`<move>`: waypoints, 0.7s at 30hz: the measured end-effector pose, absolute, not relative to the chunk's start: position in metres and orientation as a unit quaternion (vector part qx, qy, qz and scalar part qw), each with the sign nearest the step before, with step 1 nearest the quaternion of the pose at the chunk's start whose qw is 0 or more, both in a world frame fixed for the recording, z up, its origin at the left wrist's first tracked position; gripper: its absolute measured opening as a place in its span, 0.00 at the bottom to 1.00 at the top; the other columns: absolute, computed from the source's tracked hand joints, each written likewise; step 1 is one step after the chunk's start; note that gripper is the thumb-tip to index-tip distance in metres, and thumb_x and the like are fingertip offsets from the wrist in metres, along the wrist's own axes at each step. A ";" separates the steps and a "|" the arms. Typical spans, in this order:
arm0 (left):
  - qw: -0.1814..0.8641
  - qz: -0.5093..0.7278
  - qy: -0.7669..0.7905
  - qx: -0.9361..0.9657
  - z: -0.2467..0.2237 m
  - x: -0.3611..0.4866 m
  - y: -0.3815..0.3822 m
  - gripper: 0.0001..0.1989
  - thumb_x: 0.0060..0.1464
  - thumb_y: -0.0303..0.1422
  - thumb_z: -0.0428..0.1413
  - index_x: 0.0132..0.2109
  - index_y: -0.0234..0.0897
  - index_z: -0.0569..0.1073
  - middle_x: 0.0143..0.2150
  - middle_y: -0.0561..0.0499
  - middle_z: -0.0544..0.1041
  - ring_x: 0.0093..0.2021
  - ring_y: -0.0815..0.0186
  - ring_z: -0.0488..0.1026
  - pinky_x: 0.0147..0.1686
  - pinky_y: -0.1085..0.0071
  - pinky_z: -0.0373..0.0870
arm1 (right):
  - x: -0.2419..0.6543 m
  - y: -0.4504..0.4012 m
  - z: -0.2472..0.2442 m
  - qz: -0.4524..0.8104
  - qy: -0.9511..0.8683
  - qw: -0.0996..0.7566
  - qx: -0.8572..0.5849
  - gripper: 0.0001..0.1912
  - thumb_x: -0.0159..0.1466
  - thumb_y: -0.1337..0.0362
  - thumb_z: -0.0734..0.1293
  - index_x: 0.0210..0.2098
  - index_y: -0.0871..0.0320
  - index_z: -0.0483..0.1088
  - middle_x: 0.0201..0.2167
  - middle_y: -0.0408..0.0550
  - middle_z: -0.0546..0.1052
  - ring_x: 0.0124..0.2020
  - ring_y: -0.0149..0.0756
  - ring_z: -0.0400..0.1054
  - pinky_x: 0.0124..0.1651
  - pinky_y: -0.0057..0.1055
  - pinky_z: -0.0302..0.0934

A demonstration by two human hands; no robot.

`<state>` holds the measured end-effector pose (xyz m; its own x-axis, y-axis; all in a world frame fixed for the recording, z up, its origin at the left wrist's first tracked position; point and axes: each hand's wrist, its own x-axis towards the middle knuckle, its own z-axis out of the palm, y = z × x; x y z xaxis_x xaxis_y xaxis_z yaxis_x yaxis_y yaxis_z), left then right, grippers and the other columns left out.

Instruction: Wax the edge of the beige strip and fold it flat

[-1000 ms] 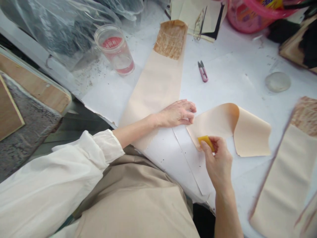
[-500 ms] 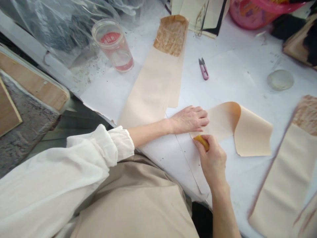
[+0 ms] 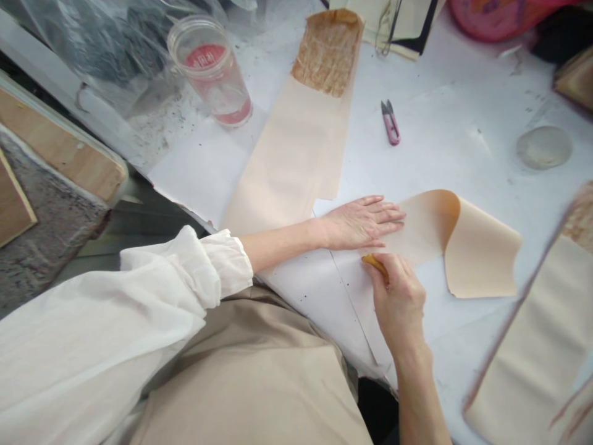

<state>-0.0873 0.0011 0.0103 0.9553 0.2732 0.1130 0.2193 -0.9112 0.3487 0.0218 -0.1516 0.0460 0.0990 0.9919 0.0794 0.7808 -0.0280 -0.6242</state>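
My left hand [image 3: 364, 222] lies flat, fingers stretched out, on a beige leather-like strip [image 3: 424, 222]. To the right the strip curls over itself in a loop. My right hand [image 3: 401, 296] is closed around a small yellow tool [image 3: 376, 266] at the strip's near edge, just below my left fingers. Most of that tool is hidden in my grip, so its kind cannot be made out. A longer beige piece [image 3: 296, 142] with a brown, wrinkled-looking end [image 3: 328, 52] stretches away beyond my left forearm.
Pink thread snips [image 3: 390, 123] lie on the white table [image 3: 440, 148]. A clear plastic jar [image 3: 210, 71] stands at the back left, near clear plastic sheeting [image 3: 120, 49]. At the right are a round translucent disc [image 3: 544, 148] and another beige piece [image 3: 532, 334]. A pink basket [image 3: 495, 18] is behind.
My left hand's fingers have gone from curled to spread flat, reaching slightly right. My right hand still grips the yellow tool, which is now tilted a little differently. The view has shifted slightly.
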 end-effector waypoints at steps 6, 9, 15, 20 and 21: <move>0.175 0.058 0.130 0.974 0.015 -0.086 0.002 0.25 0.65 0.39 0.50 0.65 0.34 0.65 0.71 0.45 0.61 0.71 0.57 0.56 0.72 0.54 0.48 | 0.029 -0.166 0.064 0.231 -0.627 0.223 -0.709 0.04 0.69 0.65 0.61 0.38 0.54 0.68 0.34 0.46 0.74 0.35 0.41 0.69 0.39 0.35 0.61; 0.174 0.046 0.130 0.975 0.016 -0.085 0.002 0.26 0.66 0.40 0.49 0.66 0.34 0.64 0.71 0.45 0.59 0.72 0.58 0.54 0.72 0.54 0.46 | 0.029 -0.162 0.063 0.197 -0.602 0.255 -0.730 0.04 0.69 0.62 0.64 0.40 0.54 0.69 0.34 0.46 0.75 0.34 0.40 0.70 0.38 0.35 0.61; 0.172 0.038 0.128 0.976 0.018 -0.086 0.002 0.26 0.66 0.40 0.48 0.67 0.34 0.64 0.72 0.45 0.58 0.72 0.57 0.53 0.73 0.55 0.45 | 0.023 -0.155 0.053 0.186 -0.635 0.255 -0.705 0.05 0.70 0.65 0.61 0.38 0.54 0.67 0.34 0.46 0.73 0.38 0.42 0.68 0.41 0.36 0.61; 0.176 0.026 0.130 0.975 0.018 -0.086 0.003 0.26 0.66 0.40 0.48 0.67 0.34 0.63 0.72 0.46 0.57 0.73 0.58 0.52 0.73 0.56 0.44 | 0.029 -0.169 0.063 0.208 -0.622 0.225 -0.721 0.04 0.69 0.64 0.62 0.38 0.55 0.67 0.33 0.45 0.74 0.34 0.40 0.69 0.37 0.34 0.60; 0.175 0.024 0.130 0.976 0.018 -0.086 0.003 0.26 0.66 0.40 0.48 0.67 0.34 0.63 0.72 0.46 0.57 0.73 0.58 0.52 0.73 0.56 0.44 | 0.030 -0.169 0.064 0.195 -0.611 0.237 -0.730 0.03 0.69 0.63 0.63 0.39 0.55 0.68 0.33 0.45 0.74 0.33 0.39 0.69 0.37 0.33 0.60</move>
<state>-0.0856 0.0032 0.0184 0.9652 0.2615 0.0012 0.2448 -0.9053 0.3472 0.0301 -0.1687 0.0638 0.1766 0.9843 0.0046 0.7992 -0.1407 -0.5843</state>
